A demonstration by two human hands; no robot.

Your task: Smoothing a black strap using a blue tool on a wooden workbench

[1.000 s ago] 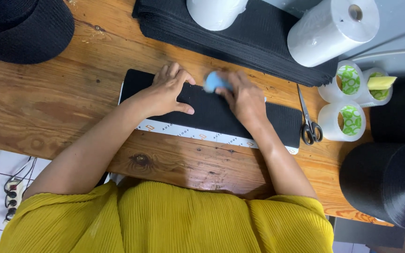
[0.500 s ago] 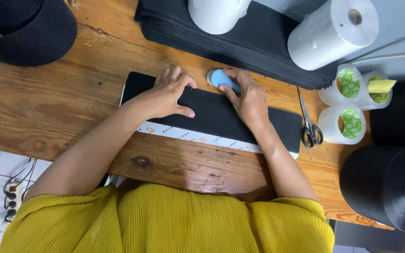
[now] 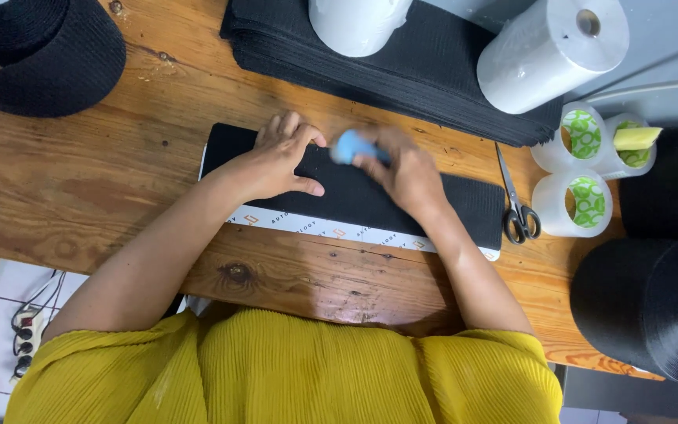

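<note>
Because it lies flat and follows the table, the black strip (image 3: 370, 192) looks soft and light, like a woven or foam band, so it can slide or wrinkle if it is not pressed. I think the best place to hold it is from above with a flat palm, not at an edge. It lies under both hands on a white ruler (image 3: 331, 229) whose edge shows just below the left hand.

The left hand (image 3: 276, 161) is spread wide, fingers forward and thumb out, palm pressing on the left part of the strip; it holds nothing. The right hand (image 3: 406, 169) is blurred, closed around a small blue piece (image 3: 351, 147), maybe chalk, which looks hard and easy to pinch. Its tip is on the strip just beside the left fingertips. Both forearms come from below and bend inward.

To the right of the right hand lie scissors (image 3: 518, 208) and 3 tape rolls (image 3: 574, 200)
</note>
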